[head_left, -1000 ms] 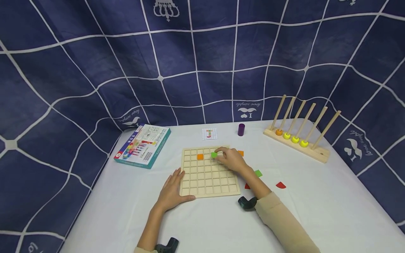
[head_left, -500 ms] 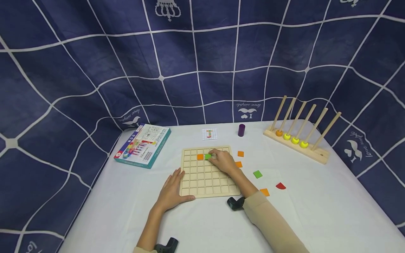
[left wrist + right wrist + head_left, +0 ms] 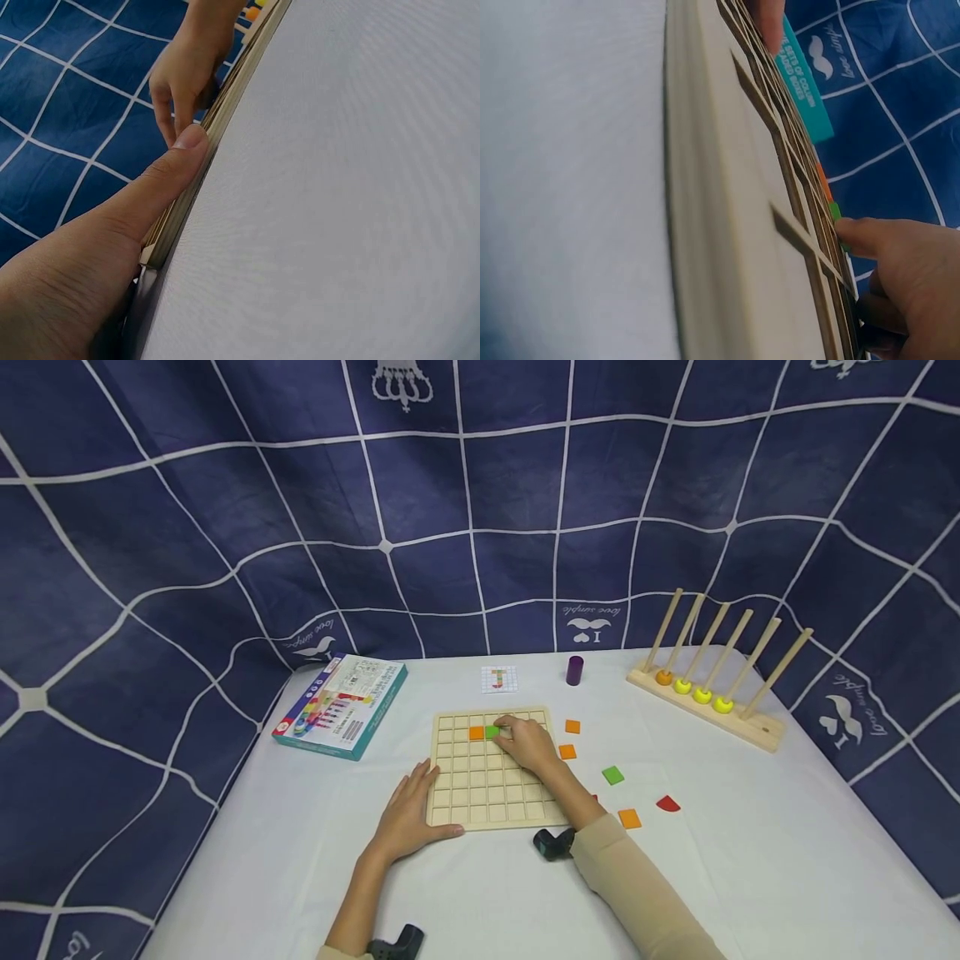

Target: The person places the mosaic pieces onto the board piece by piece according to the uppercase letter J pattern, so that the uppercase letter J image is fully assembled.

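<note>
A pale wooden grid board [image 3: 487, 797] lies flat on the white table. One orange square tile [image 3: 476, 733] sits in a cell near its far side. Directly to the right of it is a green square tile [image 3: 492, 732], which my right hand [image 3: 529, 745] pinches at its right side with thumb and index finger. In the right wrist view the thumb touches the green tile [image 3: 835, 211] low in the grid. My left hand [image 3: 405, 814] rests against the board's near-left corner, fingers extended along the left side and thumb [image 3: 161, 176] along the front edge.
Right of the board lie loose orange tiles [image 3: 629, 818], a green tile [image 3: 613, 775] and a red quarter-round piece [image 3: 668, 804]. Behind stand a pattern card [image 3: 498, 679], a purple cylinder [image 3: 574, 671] and a peg rack [image 3: 705, 706] with beads. A box [image 3: 341, 706] lies left.
My right hand has moved left over the board, bringing the green tile beside the orange one, then stays there. My left hand has not moved.
</note>
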Motion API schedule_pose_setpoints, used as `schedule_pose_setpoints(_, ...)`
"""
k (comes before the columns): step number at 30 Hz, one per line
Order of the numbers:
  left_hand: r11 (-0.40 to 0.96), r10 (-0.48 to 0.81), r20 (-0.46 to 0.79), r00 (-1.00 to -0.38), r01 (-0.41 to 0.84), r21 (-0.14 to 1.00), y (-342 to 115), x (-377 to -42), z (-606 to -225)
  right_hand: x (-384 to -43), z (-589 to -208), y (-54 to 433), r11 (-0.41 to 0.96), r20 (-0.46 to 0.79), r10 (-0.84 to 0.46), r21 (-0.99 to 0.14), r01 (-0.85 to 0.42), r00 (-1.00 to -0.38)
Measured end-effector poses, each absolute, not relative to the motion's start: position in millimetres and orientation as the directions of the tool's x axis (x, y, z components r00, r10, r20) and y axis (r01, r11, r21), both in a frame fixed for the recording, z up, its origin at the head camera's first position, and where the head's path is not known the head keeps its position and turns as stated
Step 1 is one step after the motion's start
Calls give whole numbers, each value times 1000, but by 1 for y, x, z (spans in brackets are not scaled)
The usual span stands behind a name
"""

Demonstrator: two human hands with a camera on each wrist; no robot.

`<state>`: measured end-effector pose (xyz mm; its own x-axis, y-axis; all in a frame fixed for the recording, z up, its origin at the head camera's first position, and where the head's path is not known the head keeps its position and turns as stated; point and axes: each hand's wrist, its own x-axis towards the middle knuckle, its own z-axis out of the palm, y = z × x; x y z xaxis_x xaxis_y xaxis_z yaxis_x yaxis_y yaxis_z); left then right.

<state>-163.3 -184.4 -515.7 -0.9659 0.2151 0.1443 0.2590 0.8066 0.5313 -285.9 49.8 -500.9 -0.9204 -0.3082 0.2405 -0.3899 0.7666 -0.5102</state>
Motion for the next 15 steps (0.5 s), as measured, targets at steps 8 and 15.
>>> schedule_pose_setpoints(8, 807, 218, 146, -965, 263, 530, -186, -163, -516, -285, -501, 49, 760, 237, -300, -526, -382, -924)
schedule_pose_setpoints(15, 800, 228, 139, -964, 266, 538, -186, -163, -517, -282, -494, 70, 672, 238, -236, -661, -335, -942)
